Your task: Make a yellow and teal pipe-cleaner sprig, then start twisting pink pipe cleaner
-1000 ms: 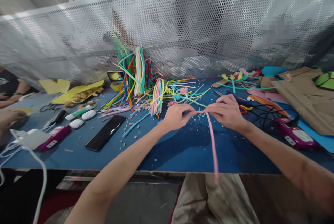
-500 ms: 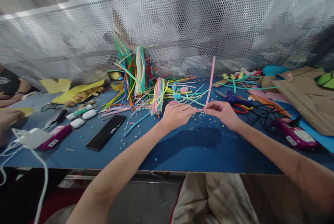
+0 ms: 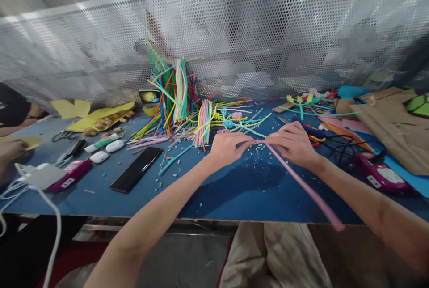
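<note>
A pink pipe cleaner (image 3: 303, 184) runs between my two hands, its long free end slanting down and right past the table's front edge. My left hand (image 3: 228, 148) is closed, thumb and fingers pinching the pipe cleaner's near-level part. Close beside it, my right hand (image 3: 291, 142) pinches the same pipe cleaner where the long end leaves the fingers. The fingers hide the exact grip points. Just behind my left hand lies a tied bundle of pink and pale pipe cleaners (image 3: 203, 124). Blue-handled pliers (image 3: 310, 130) lie partly hidden behind my right hand.
A big pile of coloured pipe cleaners (image 3: 164, 104) leans by the perforated metal screen (image 3: 254, 33). A black phone (image 3: 136, 169) lies to the left, a purple power strip (image 3: 382, 174) with cables to the right. Brown paper (image 3: 392, 122) covers the right side. Another person's hand (image 3: 13, 149) is far left.
The pink pipe cleaner's free end has swung from upright above my hands to pointing down and right. My right hand has turned, its fingers now over the strand.
</note>
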A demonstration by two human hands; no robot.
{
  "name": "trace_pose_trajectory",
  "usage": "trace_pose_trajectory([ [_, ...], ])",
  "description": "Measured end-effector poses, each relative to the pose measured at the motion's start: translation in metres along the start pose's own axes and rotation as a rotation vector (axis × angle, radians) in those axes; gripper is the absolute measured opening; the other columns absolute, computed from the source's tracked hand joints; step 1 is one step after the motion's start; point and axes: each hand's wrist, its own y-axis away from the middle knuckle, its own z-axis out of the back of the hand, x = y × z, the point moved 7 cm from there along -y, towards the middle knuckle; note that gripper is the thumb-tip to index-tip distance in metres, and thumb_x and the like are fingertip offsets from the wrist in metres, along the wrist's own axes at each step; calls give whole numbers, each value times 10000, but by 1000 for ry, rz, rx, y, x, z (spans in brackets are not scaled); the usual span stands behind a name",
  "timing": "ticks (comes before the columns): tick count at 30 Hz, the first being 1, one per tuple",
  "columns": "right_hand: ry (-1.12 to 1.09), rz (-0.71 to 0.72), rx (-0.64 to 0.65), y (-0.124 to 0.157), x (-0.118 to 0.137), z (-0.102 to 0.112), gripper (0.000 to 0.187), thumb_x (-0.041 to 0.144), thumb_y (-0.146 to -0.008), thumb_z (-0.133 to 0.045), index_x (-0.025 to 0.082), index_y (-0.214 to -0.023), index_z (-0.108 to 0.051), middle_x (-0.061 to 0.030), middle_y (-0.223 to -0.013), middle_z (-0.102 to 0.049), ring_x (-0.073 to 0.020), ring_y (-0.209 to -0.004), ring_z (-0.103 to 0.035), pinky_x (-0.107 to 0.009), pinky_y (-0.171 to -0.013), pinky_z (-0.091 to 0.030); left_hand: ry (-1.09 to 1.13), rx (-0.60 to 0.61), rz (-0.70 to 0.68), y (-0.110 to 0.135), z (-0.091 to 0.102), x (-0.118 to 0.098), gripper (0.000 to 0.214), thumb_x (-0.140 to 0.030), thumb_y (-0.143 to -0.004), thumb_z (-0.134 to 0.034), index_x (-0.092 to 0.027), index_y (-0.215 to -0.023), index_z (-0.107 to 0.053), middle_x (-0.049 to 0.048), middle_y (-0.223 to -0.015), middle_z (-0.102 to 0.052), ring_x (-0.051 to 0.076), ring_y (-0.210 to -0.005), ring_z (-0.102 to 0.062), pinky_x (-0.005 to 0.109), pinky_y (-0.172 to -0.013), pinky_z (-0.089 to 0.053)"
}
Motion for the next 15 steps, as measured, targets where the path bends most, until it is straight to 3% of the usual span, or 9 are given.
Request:
trace_pose_trajectory([
  [7, 34, -21, -48, -5, 5, -3, 155, 299, -915, -573, 292, -974, -716, 1, -963, -755, -202, -872, -610, -387, -824, -379, 58, 58, 50, -2, -1, 1, 273, -363, -972, -498, -230, -991, -735, 10, -913, -758, 123, -796, -689, 228, -644, -458],
  [11, -117, -190, -49, -6, 0, -10, 153, 347, -889, -596, 254, -887, -717, -33, -903, -744, -221, -844, -613, -394, -795, -412, -28, 54, -8, 0, -4, -2, 254, -360, -967, -505, -238, -987, -727, 5, -933, -754, 135, -828, -690, 246, -679, -467],
  [15, -431, -451, 55, -2, -12, -29, 182, 385, -846, -615, 235, -814, -713, -17, -769, -701, -186, -693, -556, -343, -676, -428, -170, 44, -105, 2, -10, -3, 249, -373, -959, -515, -245, -1027, -717, 19, -971, -748, 147, -868, -692, 256, -690, -475],
])
